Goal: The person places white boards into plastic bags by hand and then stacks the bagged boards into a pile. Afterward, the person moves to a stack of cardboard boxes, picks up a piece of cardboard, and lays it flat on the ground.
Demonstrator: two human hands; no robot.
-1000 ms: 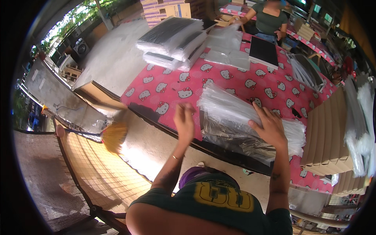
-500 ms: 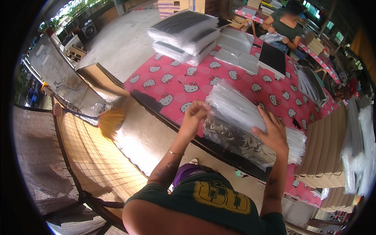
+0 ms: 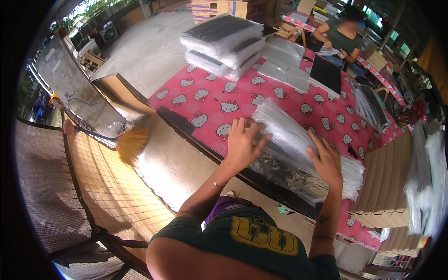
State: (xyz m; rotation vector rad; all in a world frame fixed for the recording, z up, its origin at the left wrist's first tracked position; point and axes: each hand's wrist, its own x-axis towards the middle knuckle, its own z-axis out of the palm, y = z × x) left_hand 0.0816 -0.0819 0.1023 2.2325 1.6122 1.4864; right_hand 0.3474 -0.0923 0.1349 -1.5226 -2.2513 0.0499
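A thick stack of clear plastic sleeves (image 3: 291, 130) lies slantwise along the table's near edge. At its left end my left hand (image 3: 243, 143) has bent fingers and thumb closed on the edge of a plastic sleeve; the fingertips are partly hidden. My right hand (image 3: 326, 161) rests on the right part of the stack, fingers spread and lying over the film. In front of the stack, a dark, clear-covered sheet (image 3: 280, 175) shows crumpled brownish material under its film.
On the pink patterned table (image 3: 182, 95) stand wrapped dark packs (image 3: 221, 39), flat clear sleeves (image 3: 282, 74) and a black board stack (image 3: 325, 74). Folded cardboard (image 3: 380, 179) is piled at the right. Across the table a person (image 3: 343, 37) handles clear plastic. A broom (image 3: 133, 144) leans left.
My left hand has moved slightly right and turned, its fingers now over the stack's left edge. The stack's left end has shifted a little right. My right hand stays nearly in place.
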